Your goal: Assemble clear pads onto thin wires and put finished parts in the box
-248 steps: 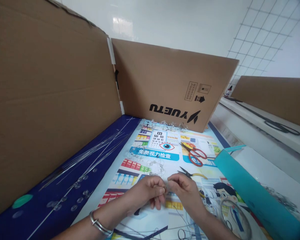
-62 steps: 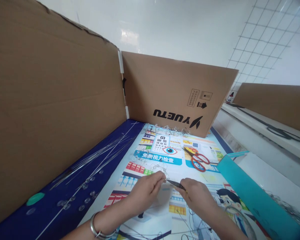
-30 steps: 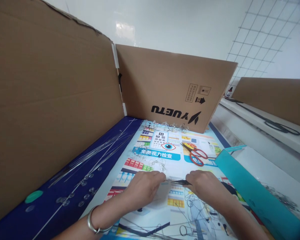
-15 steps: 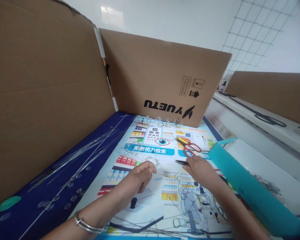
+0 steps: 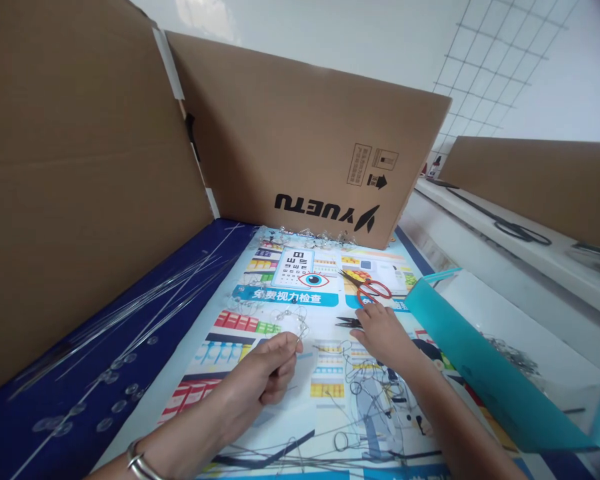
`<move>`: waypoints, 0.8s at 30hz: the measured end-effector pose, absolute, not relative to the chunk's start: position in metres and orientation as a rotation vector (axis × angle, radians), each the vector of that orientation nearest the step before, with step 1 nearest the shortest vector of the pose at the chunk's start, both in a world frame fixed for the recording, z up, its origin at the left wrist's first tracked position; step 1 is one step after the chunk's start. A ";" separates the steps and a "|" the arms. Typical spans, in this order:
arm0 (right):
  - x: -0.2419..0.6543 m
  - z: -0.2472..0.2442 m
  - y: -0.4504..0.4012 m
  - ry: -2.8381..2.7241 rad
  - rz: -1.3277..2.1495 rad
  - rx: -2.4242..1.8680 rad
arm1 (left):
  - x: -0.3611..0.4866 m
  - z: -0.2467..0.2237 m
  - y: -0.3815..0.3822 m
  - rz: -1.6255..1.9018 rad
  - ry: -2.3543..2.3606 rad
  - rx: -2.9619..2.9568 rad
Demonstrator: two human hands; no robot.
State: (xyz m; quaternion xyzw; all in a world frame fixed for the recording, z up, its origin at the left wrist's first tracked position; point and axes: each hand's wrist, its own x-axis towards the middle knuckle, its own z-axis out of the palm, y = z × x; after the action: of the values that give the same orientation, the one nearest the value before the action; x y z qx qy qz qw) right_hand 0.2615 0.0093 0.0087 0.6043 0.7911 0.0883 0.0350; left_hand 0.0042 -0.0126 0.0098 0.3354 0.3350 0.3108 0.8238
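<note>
My left hand [image 5: 265,373] is closed in a pinch at the middle of the table. Its fingertips hold a thin wire piece with clear beads [image 5: 293,323], which sticks up and away from the hand. My right hand [image 5: 387,337] lies palm down, closed over the handles of the small dark pliers [image 5: 349,323]. The handles are mostly hidden under the fingers. The pliers' jaws point left and stand a little apart. Just beyond the right hand are red-handled scissors [image 5: 373,291], resting on the printed sheet [image 5: 293,267].
Tangled wire pieces [image 5: 375,387] lie below the right hand. On the left are straight wires [image 5: 145,300] and loose clear discs [image 5: 120,403]. A teal-sided box [image 5: 500,380] holding metal bits stands right. Cardboard panels [image 5: 300,133] wall the back and left. Beaded pieces [image 5: 320,238] line the back.
The whole view has shifted slightly, so things appear further left. My right hand's fingers reach a little further over the pliers, whose jaws look wider apart. The left hand keeps its pinch.
</note>
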 end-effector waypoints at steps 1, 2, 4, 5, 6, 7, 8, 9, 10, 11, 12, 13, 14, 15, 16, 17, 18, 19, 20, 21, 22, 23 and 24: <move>0.261 0.009 0.009 2.431 0.272 1.858 | 0.004 0.009 -0.013 0.662 0.714 0.714; 0.261 0.008 0.009 2.430 0.273 1.861 | 0.004 0.009 -0.012 0.660 0.719 0.716; 0.260 0.009 0.009 2.427 0.278 1.867 | 0.004 0.009 -0.012 0.654 0.734 0.725; 0.260 0.009 0.009 2.426 0.281 1.869 | 0.004 0.009 -0.013 0.647 0.742 0.731; 0.259 0.009 0.009 2.426 0.283 1.870 | 0.004 0.009 -0.013 0.643 0.748 0.736; 0.258 0.010 0.009 2.427 0.286 1.869 | 0.004 0.009 -0.013 0.640 0.751 0.740; 0.258 0.010 0.008 2.428 0.288 1.869 | 0.004 0.010 -0.013 0.641 0.752 0.744; 0.257 0.010 0.008 2.430 0.290 1.868 | 0.004 0.010 -0.013 0.644 0.752 0.747; 0.256 0.010 0.007 2.431 0.293 1.868 | 0.004 0.010 -0.013 0.646 0.752 0.749; 0.255 0.009 0.007 2.432 0.296 1.870 | 0.004 0.010 -0.014 0.650 0.754 0.752; 0.255 0.009 0.007 2.433 0.298 1.872 | 0.004 0.010 -0.014 0.651 0.754 0.754; 0.254 0.008 0.007 2.433 0.300 1.874 | 0.004 0.010 -0.014 0.650 0.753 0.757; 0.254 0.007 0.007 2.435 0.300 1.876 | 0.004 0.010 -0.014 0.650 0.750 0.759; 0.254 0.007 0.007 2.438 0.300 1.877 | 0.004 0.010 -0.015 0.651 0.745 0.759; 0.254 0.007 0.007 2.443 0.299 1.877 | 0.004 0.010 -0.015 0.654 0.740 0.757; 0.254 0.007 0.007 2.449 0.298 1.874 | 0.004 0.010 -0.015 0.659 0.735 0.754; 0.254 0.008 0.007 2.458 0.297 1.868 | 0.004 0.009 -0.015 0.665 0.730 0.749; 0.254 0.010 0.007 2.470 0.295 1.859 | 0.004 0.009 -0.014 0.672 0.726 0.743; 0.253 0.013 0.006 2.483 0.292 1.845 | 0.004 0.008 -0.014 0.679 0.723 0.736; 0.252 0.016 0.005 2.498 0.289 1.829 | 0.004 0.008 -0.014 0.686 0.719 0.728; 0.249 0.019 0.004 2.514 0.287 1.813 | 0.004 0.008 -0.014 0.693 0.714 0.721; 0.245 0.023 0.002 2.530 0.284 1.796 | 0.004 0.007 -0.013 0.701 0.709 0.716; 0.241 0.026 -0.001 2.552 0.278 1.769 | 0.004 0.008 -0.013 0.711 0.705 0.713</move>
State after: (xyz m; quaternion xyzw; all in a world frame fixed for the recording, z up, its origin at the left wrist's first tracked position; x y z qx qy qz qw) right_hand 0.2409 -0.0010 0.0262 0.5674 0.8185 0.0891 0.0120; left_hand 0.0038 -0.0133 0.0077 0.3345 0.3309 0.3337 0.8168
